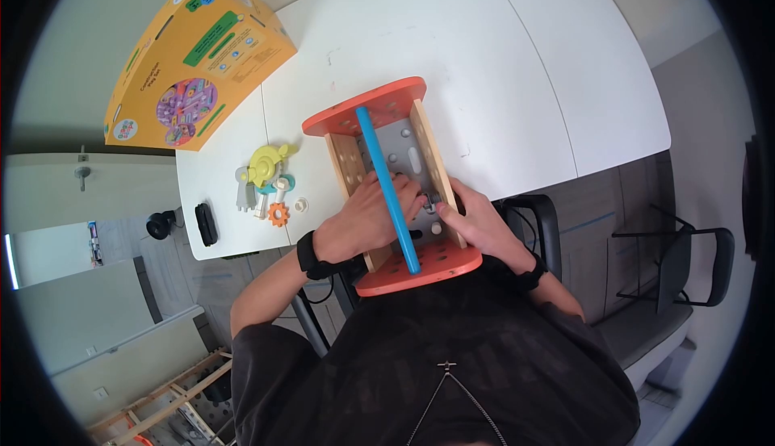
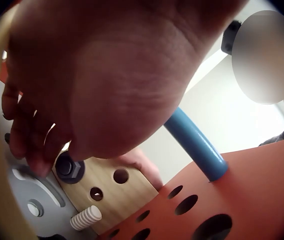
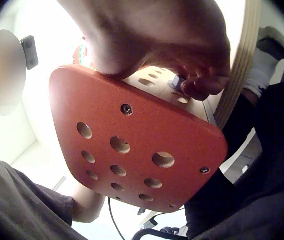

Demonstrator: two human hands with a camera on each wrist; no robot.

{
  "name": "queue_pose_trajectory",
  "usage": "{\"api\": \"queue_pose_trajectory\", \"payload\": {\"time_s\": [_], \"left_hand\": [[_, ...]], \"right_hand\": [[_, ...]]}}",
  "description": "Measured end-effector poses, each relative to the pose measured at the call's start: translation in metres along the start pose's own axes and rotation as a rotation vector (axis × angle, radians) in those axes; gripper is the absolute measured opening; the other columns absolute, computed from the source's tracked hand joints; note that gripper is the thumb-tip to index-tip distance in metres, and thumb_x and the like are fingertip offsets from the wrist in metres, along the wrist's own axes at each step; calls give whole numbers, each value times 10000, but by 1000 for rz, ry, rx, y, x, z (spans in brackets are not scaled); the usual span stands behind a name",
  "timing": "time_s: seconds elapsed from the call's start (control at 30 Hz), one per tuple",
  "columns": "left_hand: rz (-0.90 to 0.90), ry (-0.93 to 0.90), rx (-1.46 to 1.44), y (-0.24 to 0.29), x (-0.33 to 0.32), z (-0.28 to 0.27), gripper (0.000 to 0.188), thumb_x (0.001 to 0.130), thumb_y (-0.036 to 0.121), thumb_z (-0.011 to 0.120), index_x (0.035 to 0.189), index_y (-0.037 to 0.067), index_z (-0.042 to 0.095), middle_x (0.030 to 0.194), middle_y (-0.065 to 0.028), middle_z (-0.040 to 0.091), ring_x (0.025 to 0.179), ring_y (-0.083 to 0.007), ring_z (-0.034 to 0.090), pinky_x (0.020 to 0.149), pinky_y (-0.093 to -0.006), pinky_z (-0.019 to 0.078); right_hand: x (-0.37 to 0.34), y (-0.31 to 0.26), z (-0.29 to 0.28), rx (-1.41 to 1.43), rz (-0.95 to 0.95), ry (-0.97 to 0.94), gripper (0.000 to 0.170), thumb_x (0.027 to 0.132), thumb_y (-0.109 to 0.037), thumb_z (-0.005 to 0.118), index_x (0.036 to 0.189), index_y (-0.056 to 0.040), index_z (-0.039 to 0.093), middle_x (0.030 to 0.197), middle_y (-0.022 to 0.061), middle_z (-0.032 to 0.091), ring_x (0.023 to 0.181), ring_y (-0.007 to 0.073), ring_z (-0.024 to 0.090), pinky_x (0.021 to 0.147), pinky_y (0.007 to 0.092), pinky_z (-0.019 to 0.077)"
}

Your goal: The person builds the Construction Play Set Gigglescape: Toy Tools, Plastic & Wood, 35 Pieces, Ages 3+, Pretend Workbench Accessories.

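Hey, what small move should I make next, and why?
Probably give the hex fastener a gentle turn with your left hand: that hand is right beside it, and your right hand grips the wooden side panel it sits against.

I counted two hands [image 1: 365,216] [image 1: 482,224], two black wristbands [image 1: 307,254] [image 1: 531,273], two orange end panels [image 1: 363,100] [image 1: 436,275], two wooden side panels [image 1: 345,159] [image 1: 433,155], one blue rod [image 1: 388,192], one orange gear [image 1: 273,213], one black case [image 1: 207,224], one yellow box [image 1: 190,54] and one white table [image 1: 484,58].

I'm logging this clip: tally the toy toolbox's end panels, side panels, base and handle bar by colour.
Red end panels: 2
Wood-coloured side panels: 2
Grey base: 1
Blue handle bar: 1
Total: 6
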State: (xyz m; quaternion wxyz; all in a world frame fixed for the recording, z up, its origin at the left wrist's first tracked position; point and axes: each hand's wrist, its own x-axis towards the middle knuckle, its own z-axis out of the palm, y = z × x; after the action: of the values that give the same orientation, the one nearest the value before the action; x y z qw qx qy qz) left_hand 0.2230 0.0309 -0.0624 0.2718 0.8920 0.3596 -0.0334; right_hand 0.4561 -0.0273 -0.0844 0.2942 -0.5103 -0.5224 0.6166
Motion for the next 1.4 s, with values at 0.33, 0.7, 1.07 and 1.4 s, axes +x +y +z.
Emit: {"api": "queue_pose_trajectory", "payload": {"time_s": [0.33, 0.7, 1.07, 1.4], "left_hand": [[13, 0, -32, 4, 2, -5, 291, 1064, 308, 632, 1156, 33, 602, 1023, -168, 685, 1024, -371, 662, 891, -490, 520], [-29, 32, -75, 9, 2, -8, 246, 1078, 272, 601, 1094, 28, 632, 1019, -163, 691, 993, -373, 661, 880, -501, 518], [-113, -34, -156, 15, 5, -13, 268, 1084, 303, 604, 1108, 36, 622, 978, -173, 694, 988, -368, 666, 921, -490, 501], [-55, 24, -204, 12, 6, -10, 240, 1075, 272, 614, 1125, 38, 621, 941, -168, 686, 954, -372, 669, 925, -481, 486]], "right_hand": [[0, 1, -1, -9, -16, 3, 662, 1018, -232, 647, 1582, 52, 449, 832, 155, 731, 589, 194, 677, 595, 346, 555], [-1, 1, -1, -4, -3, -7, 648, 1019, -220, 646, 1576, 53, 454, 869, 164, 732, 606, 199, 699, 577, 350, 561], [-1, -3, -1, 5, -19, -9, 637, 1016, -208, 640, 1572, 44, 459, 887, 167, 731, 604, 198, 697, 576, 351, 558], [-1, -2, -2, -5, -44, 3, 655, 1010, -220, 644, 1577, 46, 453, 886, 170, 732, 644, 220, 712, 639, 369, 574]]}}
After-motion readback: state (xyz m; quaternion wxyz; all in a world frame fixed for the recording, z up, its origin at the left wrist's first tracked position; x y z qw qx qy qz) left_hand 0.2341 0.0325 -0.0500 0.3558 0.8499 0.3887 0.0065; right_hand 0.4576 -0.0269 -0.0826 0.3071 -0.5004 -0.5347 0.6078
